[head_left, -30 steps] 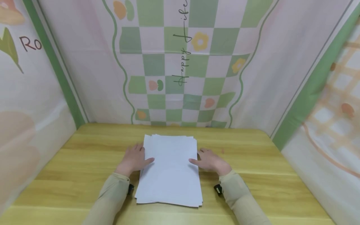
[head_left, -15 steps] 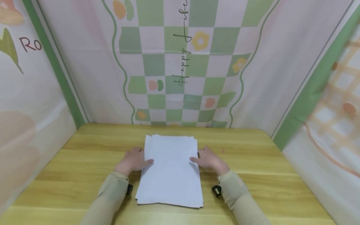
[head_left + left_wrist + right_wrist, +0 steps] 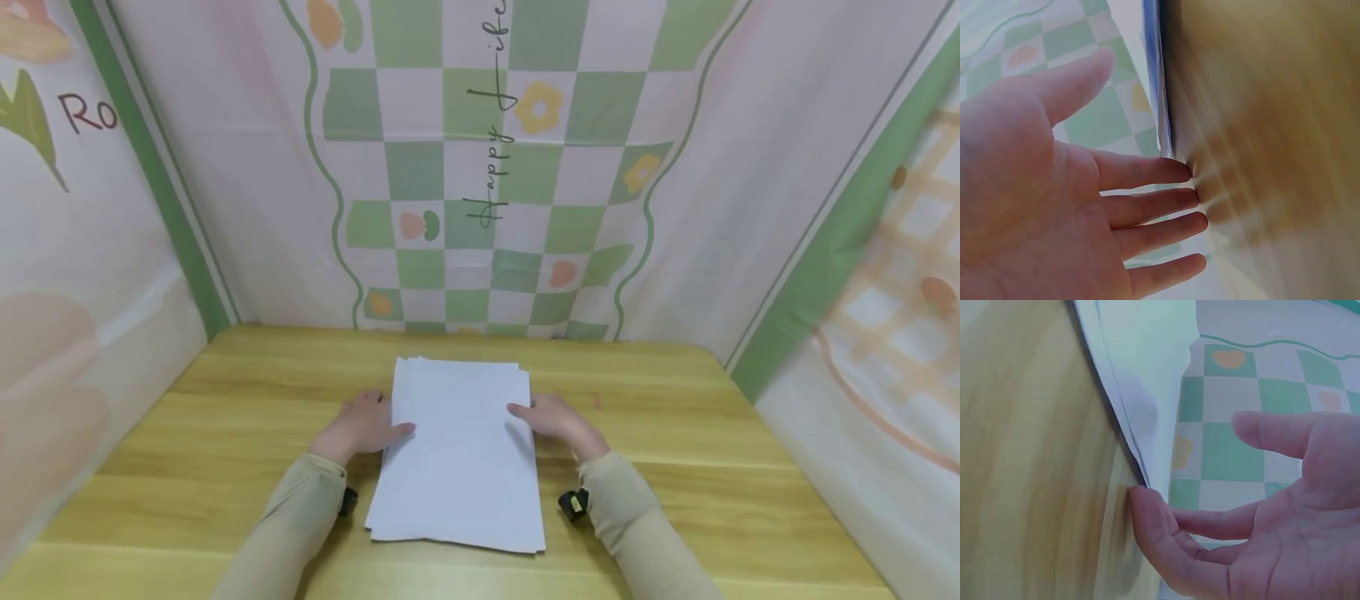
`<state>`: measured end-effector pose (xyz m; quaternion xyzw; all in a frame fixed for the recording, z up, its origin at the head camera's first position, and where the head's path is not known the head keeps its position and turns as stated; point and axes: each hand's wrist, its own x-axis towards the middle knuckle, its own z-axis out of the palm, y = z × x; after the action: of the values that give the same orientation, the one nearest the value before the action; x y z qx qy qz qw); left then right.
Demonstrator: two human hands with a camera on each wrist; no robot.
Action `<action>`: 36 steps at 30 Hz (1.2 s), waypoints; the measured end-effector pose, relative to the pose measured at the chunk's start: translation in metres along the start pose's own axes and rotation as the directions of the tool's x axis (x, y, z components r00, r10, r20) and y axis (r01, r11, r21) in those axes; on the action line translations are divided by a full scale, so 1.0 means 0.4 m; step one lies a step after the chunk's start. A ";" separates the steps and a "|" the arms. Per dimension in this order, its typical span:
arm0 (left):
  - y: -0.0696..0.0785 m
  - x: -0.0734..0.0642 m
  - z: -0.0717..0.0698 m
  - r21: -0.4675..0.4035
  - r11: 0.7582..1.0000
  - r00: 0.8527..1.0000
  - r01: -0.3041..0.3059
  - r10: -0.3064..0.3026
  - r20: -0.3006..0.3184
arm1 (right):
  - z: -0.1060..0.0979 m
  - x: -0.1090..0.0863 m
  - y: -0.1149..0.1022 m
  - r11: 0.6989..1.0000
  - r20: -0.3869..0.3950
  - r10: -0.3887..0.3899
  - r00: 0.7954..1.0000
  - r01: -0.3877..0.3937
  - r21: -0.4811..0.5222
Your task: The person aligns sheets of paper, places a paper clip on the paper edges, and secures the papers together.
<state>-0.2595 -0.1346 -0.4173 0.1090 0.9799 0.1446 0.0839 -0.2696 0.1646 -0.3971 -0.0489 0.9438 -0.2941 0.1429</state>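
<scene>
A stack of white paper sheets (image 3: 461, 467) lies on the table, its edges slightly uneven at the corners. My left hand (image 3: 363, 425) is at the stack's left edge. In the left wrist view its fingers (image 3: 1147, 206) are nearly straight, with the index fingertip right at the paper's edge and the thumb raised apart. At the right edge is my right hand (image 3: 558, 417). The right wrist view shows its index finger (image 3: 1154, 525) bent with the tip against the sheets' side, while the thumb (image 3: 1272, 432) stands off from the paper.
The wooden table (image 3: 225, 467) reaches back to a fabric backdrop (image 3: 517, 167) with green checks and the words Happy Life. Printed curtains hang at both sides. Small black devices (image 3: 574, 505) sit under both sleeve cuffs.
The stack's upper left edge has shifted slightly right. My left fingers have drawn in from a wider spread, and my right thumb has moved slightly farther up the sheet. The head view has shifted a little.
</scene>
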 end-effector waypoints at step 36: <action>0.039 0.037 -0.015 -0.170 0.985 1.000 -0.024 0.021 -0.020 | -0.006 0.025 -0.007 0.918 0.084 0.130 0.988 -0.152 0.366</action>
<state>-0.2718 -0.1180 -0.4089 0.1111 0.9634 0.2296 0.0826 -0.2796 0.1617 -0.3960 0.0385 0.8677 -0.4545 0.1975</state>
